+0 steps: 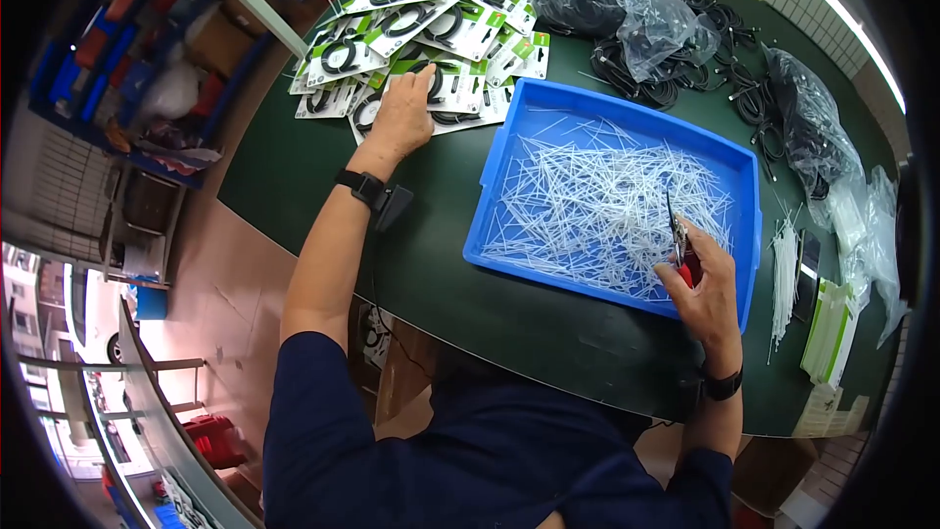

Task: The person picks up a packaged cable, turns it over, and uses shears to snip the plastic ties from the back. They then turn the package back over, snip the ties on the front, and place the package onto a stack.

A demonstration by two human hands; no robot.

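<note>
My left hand (403, 116) rests at the near edge of a heap of carded cables. Its fingers curl over a carded cable (460, 90), a white and green card with a coiled black cable; the thumb side hides part of the card. My right hand (711, 289) is closed around red-handled cutting pliers (689, 269), their metal jaws pointing away from me. It hovers over the right front part of a blue tray (494, 171). Loose white cable ties (607, 201) lie jumbled across the tray.
Behind the tray lie a plastic bag of black cables (627, 15) and loose black cables (749, 88). A second bag (808, 127), a bundle of cable ties (784, 274) and a stack of green and white cards (827, 333) line the table's right side.
</note>
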